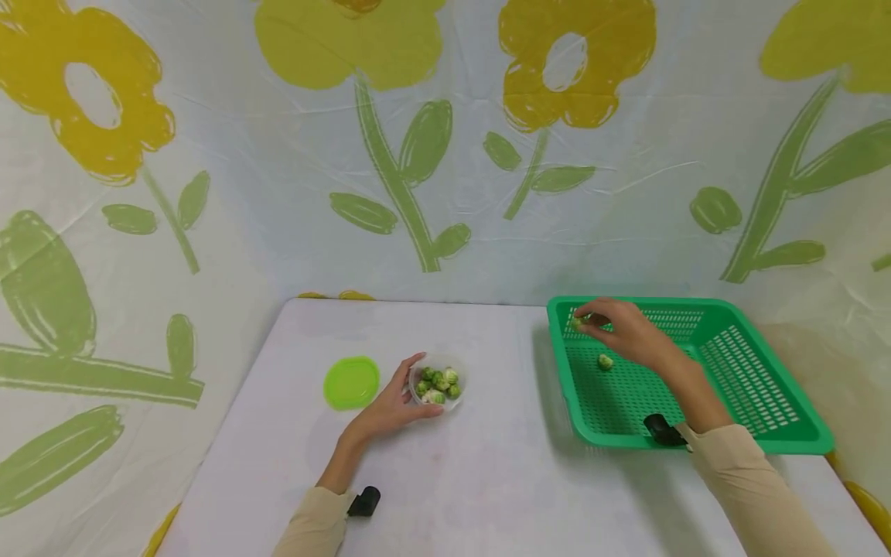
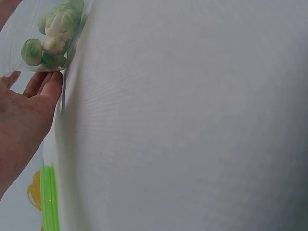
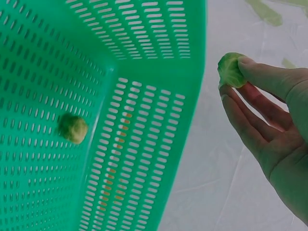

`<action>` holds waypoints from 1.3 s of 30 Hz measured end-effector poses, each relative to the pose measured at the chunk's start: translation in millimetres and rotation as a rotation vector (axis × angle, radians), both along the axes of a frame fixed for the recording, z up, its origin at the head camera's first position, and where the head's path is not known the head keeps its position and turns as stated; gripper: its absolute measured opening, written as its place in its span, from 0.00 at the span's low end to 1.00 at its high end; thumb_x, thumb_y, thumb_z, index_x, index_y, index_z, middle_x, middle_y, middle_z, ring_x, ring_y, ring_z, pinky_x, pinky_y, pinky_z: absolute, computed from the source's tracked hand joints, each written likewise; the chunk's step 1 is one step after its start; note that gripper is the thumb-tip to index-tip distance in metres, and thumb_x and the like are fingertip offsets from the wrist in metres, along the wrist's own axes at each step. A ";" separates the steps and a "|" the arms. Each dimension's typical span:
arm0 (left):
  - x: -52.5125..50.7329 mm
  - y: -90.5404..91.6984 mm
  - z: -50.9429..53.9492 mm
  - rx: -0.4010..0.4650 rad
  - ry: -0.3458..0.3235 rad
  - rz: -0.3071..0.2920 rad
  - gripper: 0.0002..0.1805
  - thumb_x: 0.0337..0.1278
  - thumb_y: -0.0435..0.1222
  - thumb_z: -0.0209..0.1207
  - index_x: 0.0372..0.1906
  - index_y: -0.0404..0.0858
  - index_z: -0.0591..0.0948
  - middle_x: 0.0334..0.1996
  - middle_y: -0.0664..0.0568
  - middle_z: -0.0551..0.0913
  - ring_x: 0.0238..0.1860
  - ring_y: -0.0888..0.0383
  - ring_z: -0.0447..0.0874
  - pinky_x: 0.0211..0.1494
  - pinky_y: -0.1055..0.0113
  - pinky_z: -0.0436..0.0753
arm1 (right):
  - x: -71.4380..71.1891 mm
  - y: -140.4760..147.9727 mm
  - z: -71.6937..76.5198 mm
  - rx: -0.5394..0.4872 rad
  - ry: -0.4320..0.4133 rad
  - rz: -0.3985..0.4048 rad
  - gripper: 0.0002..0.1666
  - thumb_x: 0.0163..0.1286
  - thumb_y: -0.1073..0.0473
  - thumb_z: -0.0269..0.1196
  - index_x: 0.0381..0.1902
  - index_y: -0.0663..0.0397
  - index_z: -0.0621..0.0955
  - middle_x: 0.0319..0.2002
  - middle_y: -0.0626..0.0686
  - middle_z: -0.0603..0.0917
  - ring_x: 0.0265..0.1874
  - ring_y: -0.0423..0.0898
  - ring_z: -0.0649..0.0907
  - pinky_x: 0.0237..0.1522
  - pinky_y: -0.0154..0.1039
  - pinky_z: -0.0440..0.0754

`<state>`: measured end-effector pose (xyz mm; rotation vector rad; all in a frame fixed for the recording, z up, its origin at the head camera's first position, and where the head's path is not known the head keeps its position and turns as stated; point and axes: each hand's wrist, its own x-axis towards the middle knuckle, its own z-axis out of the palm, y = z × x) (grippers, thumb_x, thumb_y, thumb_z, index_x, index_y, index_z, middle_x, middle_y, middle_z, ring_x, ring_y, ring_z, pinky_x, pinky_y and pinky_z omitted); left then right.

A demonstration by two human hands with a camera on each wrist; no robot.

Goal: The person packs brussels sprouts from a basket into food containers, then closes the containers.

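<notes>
My right hand (image 1: 629,331) pinches a Brussels sprout (image 3: 232,70) between thumb and fingertips above the left part of a green plastic basket (image 1: 696,443). One more Brussels sprout (image 1: 605,362) lies on the basket floor. On the table, a clear round tub (image 1: 455,363) holds several Brussels sprouts (image 1: 438,379). The thumb and fingers of my left hand (image 1: 390,408) curve round the tub's left side and grip it. In the left wrist view, the fingers touch the tub near its base.
A bright green lid (image 1: 351,383) lies flat on the white table (image 1: 487,495), left of the tub. The basket's slotted walls rise at the table's right side. Behind the table hangs a flower-printed sheet (image 1: 592,232). Both wrists wear black cameras.
</notes>
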<state>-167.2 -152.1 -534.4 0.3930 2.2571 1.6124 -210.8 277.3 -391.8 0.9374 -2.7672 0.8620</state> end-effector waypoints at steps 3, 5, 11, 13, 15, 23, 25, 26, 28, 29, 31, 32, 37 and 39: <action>-0.3 -0.6 -1.0 -0.005 0.000 0.003 0.58 0.55 0.50 0.75 0.83 0.55 0.50 0.81 0.47 0.49 0.81 0.48 0.47 0.78 0.44 0.62 | 3.6 -4.7 0.4 -0.009 0.018 -0.001 0.14 0.69 0.71 0.67 0.51 0.68 0.84 0.46 0.60 0.86 0.41 0.54 0.87 0.43 0.48 0.87; -0.4 -0.9 -1.2 -0.007 -0.004 0.004 0.58 0.54 0.50 0.76 0.83 0.56 0.50 0.81 0.48 0.49 0.81 0.49 0.47 0.78 0.44 0.62 | 6.3 -8.2 0.2 -0.017 0.031 0.001 0.14 0.68 0.72 0.68 0.51 0.68 0.84 0.46 0.60 0.86 0.40 0.55 0.87 0.42 0.48 0.87; 0.5 -0.8 -0.5 0.000 -0.010 0.002 0.57 0.55 0.50 0.76 0.82 0.57 0.50 0.81 0.48 0.49 0.81 0.49 0.46 0.78 0.45 0.61 | 11.9 -19.6 -2.6 -0.046 0.088 0.031 0.14 0.65 0.74 0.69 0.49 0.66 0.85 0.45 0.59 0.86 0.39 0.54 0.87 0.41 0.48 0.88; 0.5 -0.4 -0.3 0.000 -0.012 0.004 0.57 0.55 0.50 0.75 0.82 0.57 0.50 0.82 0.48 0.49 0.81 0.50 0.46 0.78 0.45 0.61 | 13.4 -23.8 -2.6 -0.061 0.093 0.040 0.14 0.64 0.75 0.70 0.48 0.66 0.85 0.45 0.58 0.86 0.39 0.53 0.87 0.41 0.48 0.88; 0.9 -0.3 -0.4 0.001 -0.013 0.006 0.57 0.55 0.50 0.75 0.82 0.57 0.50 0.82 0.47 0.48 0.82 0.49 0.46 0.78 0.45 0.61 | 15.3 -28.1 -2.2 -0.067 0.090 0.043 0.14 0.64 0.75 0.70 0.48 0.65 0.86 0.45 0.57 0.86 0.40 0.53 0.87 0.42 0.49 0.87; 1.8 1.1 -0.2 0.001 -0.012 0.011 0.56 0.56 0.48 0.75 0.83 0.56 0.50 0.82 0.47 0.48 0.82 0.48 0.45 0.78 0.45 0.62 | 19.8 -45.2 -5.7 -0.078 0.110 0.066 0.15 0.64 0.75 0.70 0.49 0.64 0.85 0.44 0.56 0.86 0.41 0.53 0.87 0.42 0.47 0.88; 2.5 1.5 1.1 -0.003 -0.014 0.015 0.57 0.56 0.48 0.75 0.83 0.56 0.50 0.82 0.47 0.48 0.82 0.48 0.45 0.78 0.45 0.61 | 20.9 -49.8 -5.7 -0.083 0.110 0.074 0.15 0.64 0.75 0.70 0.48 0.65 0.85 0.44 0.56 0.86 0.41 0.53 0.87 0.43 0.48 0.88; 2.6 1.6 1.3 -0.005 -0.014 0.016 0.57 0.56 0.48 0.75 0.83 0.56 0.50 0.82 0.47 0.48 0.82 0.48 0.45 0.78 0.45 0.61 | 21.2 -52.0 -6.0 -0.088 0.107 0.080 0.14 0.64 0.74 0.70 0.48 0.65 0.85 0.44 0.56 0.86 0.41 0.52 0.87 0.43 0.49 0.88; 2.7 1.5 1.1 -0.007 -0.013 0.018 0.56 0.56 0.48 0.75 0.83 0.57 0.50 0.82 0.46 0.48 0.82 0.48 0.45 0.78 0.45 0.62 | 22.5 -56.4 -5.5 -0.098 0.104 0.086 0.14 0.64 0.74 0.70 0.48 0.64 0.85 0.43 0.56 0.86 0.41 0.52 0.87 0.43 0.50 0.88; 2.7 1.4 1.0 -0.008 -0.013 0.018 0.56 0.56 0.48 0.75 0.82 0.57 0.50 0.82 0.46 0.48 0.82 0.47 0.45 0.78 0.45 0.62 | 23.4 -58.6 -5.1 -0.105 0.103 0.088 0.14 0.64 0.74 0.70 0.48 0.64 0.85 0.43 0.55 0.86 0.41 0.52 0.86 0.43 0.49 0.88; 2.6 1.2 1.0 -0.008 -0.014 0.018 0.56 0.56 0.48 0.75 0.82 0.58 0.51 0.82 0.47 0.48 0.82 0.48 0.45 0.78 0.45 0.62 | 25.0 -63.0 -4.7 -0.112 0.105 0.093 0.15 0.64 0.75 0.70 0.48 0.64 0.86 0.43 0.55 0.86 0.41 0.51 0.86 0.42 0.47 0.88; 2.5 1.1 1.0 -0.008 -0.015 0.018 0.56 0.56 0.49 0.75 0.82 0.58 0.51 0.82 0.47 0.48 0.82 0.48 0.45 0.78 0.45 0.62 | 25.6 -65.4 -4.9 -0.115 0.108 0.098 0.15 0.64 0.75 0.70 0.48 0.63 0.86 0.43 0.55 0.86 0.41 0.51 0.86 0.42 0.46 0.88; 1.0 0.6 -0.2 -0.006 -0.015 0.010 0.58 0.55 0.50 0.75 0.83 0.57 0.50 0.82 0.48 0.49 0.82 0.48 0.46 0.78 0.45 0.62 | 29.7 -77.3 -5.2 -0.132 0.117 0.122 0.15 0.64 0.74 0.70 0.48 0.63 0.86 0.45 0.55 0.86 0.42 0.51 0.86 0.44 0.41 0.87; 0.2 0.3 -1.3 -0.009 -0.016 0.010 0.58 0.54 0.50 0.76 0.83 0.57 0.50 0.81 0.48 0.49 0.81 0.49 0.46 0.78 0.46 0.62 | 31.3 -82.4 -4.9 -0.143 0.117 0.131 0.15 0.64 0.74 0.70 0.48 0.63 0.86 0.45 0.55 0.86 0.42 0.51 0.86 0.44 0.41 0.87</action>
